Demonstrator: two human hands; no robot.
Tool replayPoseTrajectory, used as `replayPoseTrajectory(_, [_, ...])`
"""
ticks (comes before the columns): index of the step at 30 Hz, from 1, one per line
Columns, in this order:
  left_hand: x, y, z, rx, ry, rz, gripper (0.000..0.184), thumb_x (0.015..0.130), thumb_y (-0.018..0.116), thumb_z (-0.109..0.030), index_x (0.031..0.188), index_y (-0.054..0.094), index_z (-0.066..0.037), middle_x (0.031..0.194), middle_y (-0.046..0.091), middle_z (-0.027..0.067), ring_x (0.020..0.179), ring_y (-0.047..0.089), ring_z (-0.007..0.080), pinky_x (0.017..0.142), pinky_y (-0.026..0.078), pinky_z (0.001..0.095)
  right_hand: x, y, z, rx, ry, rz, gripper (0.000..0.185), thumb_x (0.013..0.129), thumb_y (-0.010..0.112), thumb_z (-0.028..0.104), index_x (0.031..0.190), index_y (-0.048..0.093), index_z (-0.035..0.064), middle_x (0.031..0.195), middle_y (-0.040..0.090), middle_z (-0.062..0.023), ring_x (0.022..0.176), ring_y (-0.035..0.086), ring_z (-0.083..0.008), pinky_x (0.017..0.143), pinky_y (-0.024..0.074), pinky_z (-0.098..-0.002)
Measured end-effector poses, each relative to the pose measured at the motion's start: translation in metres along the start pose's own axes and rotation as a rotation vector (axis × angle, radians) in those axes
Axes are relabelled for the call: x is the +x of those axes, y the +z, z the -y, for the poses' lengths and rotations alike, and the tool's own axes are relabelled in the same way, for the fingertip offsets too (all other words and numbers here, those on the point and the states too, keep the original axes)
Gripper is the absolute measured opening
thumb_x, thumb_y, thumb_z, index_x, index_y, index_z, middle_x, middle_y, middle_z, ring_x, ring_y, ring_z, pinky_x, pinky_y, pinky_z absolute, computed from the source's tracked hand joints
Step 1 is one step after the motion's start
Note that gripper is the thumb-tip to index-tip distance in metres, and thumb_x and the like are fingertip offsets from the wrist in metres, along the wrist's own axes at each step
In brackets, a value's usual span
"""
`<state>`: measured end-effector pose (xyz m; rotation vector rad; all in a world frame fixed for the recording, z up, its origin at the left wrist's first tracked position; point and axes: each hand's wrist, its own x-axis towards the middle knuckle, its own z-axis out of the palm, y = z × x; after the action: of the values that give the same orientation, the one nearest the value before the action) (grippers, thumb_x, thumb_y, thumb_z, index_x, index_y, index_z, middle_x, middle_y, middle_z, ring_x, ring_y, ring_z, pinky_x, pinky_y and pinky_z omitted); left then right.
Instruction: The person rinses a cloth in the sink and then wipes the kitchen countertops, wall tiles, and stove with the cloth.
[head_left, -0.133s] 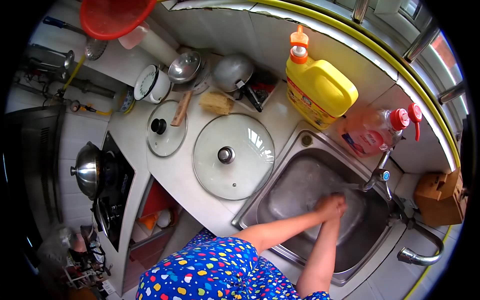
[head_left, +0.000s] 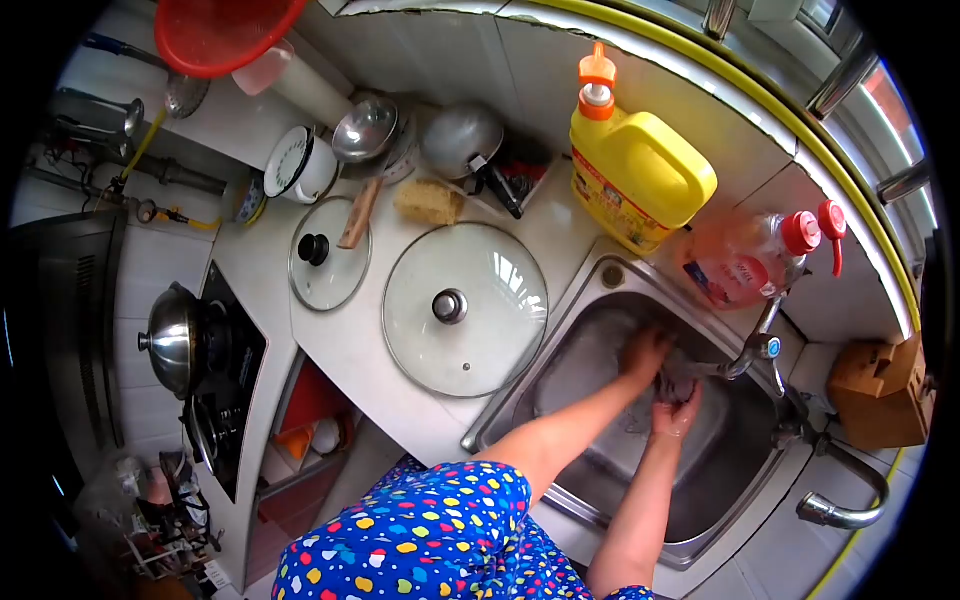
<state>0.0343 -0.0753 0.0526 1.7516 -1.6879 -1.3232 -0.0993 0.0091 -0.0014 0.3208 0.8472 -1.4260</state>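
Both hands are over the steel sink, under the tap, from which water runs. My left hand is on the far side of the stream, its fingers stretched out and a little smeared. My right hand is nearer, wet, palm turned up and fingers loosely curved and apart. Between the hands is a greyish, see-through patch that looks like splashing water; I make out no held object. A shallow layer of water covers part of the sink floor.
Left of the sink lie a large glass lid and a smaller glass lid. A yellow detergent jug and a clear red-capped bottle stand behind it. A lidded pot sits on the stove. A second tap juts out at right.
My hands were clasped together over the sink. They have come apart: the left has moved farther back, and the right has shifted slightly beneath the running water.
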Motion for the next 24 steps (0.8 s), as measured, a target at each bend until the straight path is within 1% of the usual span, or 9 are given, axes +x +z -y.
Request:
replayPoseTrajectory(2, [-0.011,-0.008,0.009,-0.138,-0.254,0.043,0.065,0.072,0.076,-0.028,0.132,0.054,-0.015,0.153,0.024,0.0173,0.137,0.028,0.0399,0.106,0.034,0.0476,-0.03,0.021,0.002,0.078,-0.107,-0.269,0.037,0.091,0.06,0.041,0.118,0.061,0.0148,0.122,0.061,-0.0041,0.116,0.054,-0.0217,0.097,0.0423,-0.0447])
replayPoseTrajectory(4, [-0.026,0.011,0.033,0.479,0.205,-0.532,0.043,0.072,0.073,-0.027,0.111,0.064,-0.01,0.115,0.059,0.0181,0.101,0.059,0.0369,0.086,0.048,0.0431,-0.015,-0.008,0.001,-0.01,0.012,-0.252,0.038,0.091,0.06,0.041,0.119,0.06,0.0151,0.124,0.061,-0.0038,0.117,0.054,-0.0222,0.097,0.0418,-0.0469])
replayPoseTrajectory(5, [-0.028,0.013,0.043,0.478,0.206,-0.536,0.043,0.072,0.073,-0.027,0.111,0.064,-0.01,0.115,0.059,0.0181,0.101,0.059,0.0369,0.086,0.048,0.0431,-0.011,-0.02,0.002,-0.108,0.128,-0.25,0.039,0.091,0.06,0.042,0.12,0.059,0.0155,0.125,0.06,-0.0035,0.117,0.053,-0.0227,0.097,0.0412,-0.0492])
replayPoseTrajectory(7, [-0.031,0.021,0.051,0.166,0.038,0.255,0.037,0.074,0.07,-0.024,0.108,0.063,-0.01,0.109,0.061,0.0155,0.094,0.06,0.0369,0.082,0.049,0.0422,-0.019,-0.009,0.003,-0.212,0.177,-0.284,0.038,0.092,0.059,0.042,0.119,0.06,0.0147,0.124,0.06,-0.0063,0.114,0.056,-0.0237,0.096,0.0428,-0.0473])
replayPoseTrajectory(12, [-0.11,-0.006,-0.032,0.185,0.374,0.29,0.033,0.075,0.068,-0.02,0.106,0.064,-0.011,0.112,0.061,0.0124,0.101,0.061,0.0325,0.082,0.05,0.0432,-0.033,-0.011,0.001,-0.297,0.262,-0.058,0.035,0.094,0.057,0.036,0.117,0.059,0.0097,0.112,0.064,-0.0116,0.093,0.065,-0.0245,0.08,0.0544,-0.038])
replayPoseTrajectory(15, [-0.127,-0.026,-0.045,0.068,0.569,0.241,0.035,0.075,0.07,-0.019,0.108,0.065,-0.01,0.109,0.064,0.0106,0.098,0.064,0.0273,0.08,0.051,0.0403,-0.047,-0.04,-0.004,-0.396,0.193,0.006,0.032,0.096,0.053,0.029,0.121,0.057,0.0096,0.113,0.064,-0.0087,0.096,0.065,-0.0221,0.078,0.0562,-0.035])
replayPoseTrajectory(17, [-0.118,-0.044,-0.049,-0.331,0.099,0.077,0.04,0.075,0.074,-0.019,0.113,0.065,-0.009,0.105,0.068,0.0079,0.093,0.064,0.0213,0.081,0.051,0.0345,-0.098,0.022,-0.002,-0.612,0.122,0.022,0.032,0.098,0.05,0.027,0.127,0.054,0.0115,0.115,0.063,-0.0073,0.096,0.065,-0.0184,0.069,0.0587,-0.0302])
replayPoseTrajectory(22, [-0.101,-0.048,-0.016,-0.436,0.151,0.123,0.048,0.079,0.076,-0.032,0.119,0.064,-0.008,0.107,0.068,0.0064,0.097,0.063,0.0183,0.084,0.049,0.0313,-0.172,0.071,-0.008,-0.517,0.075,0.123,0.042,0.098,0.053,0.035,0.131,0.049,0.0087,0.119,0.063,-0.0089,0.095,0.067,-0.0237,0.066,0.0607,-0.0342])
replayPoseTrajectory(24, [-0.116,-0.055,-0.036,-0.61,-0.321,0.152,0.053,0.082,0.072,-0.04,0.124,0.061,-0.011,0.112,0.067,0.0052,0.099,0.063,0.0198,0.085,0.049,0.0343,-0.18,0.077,-0.011,-0.473,0.075,0.163,0.043,0.098,0.052,0.036,0.131,0.048,0.0079,0.119,0.062,-0.0091,0.096,0.067,-0.0244,0.065,0.061,-0.0334])
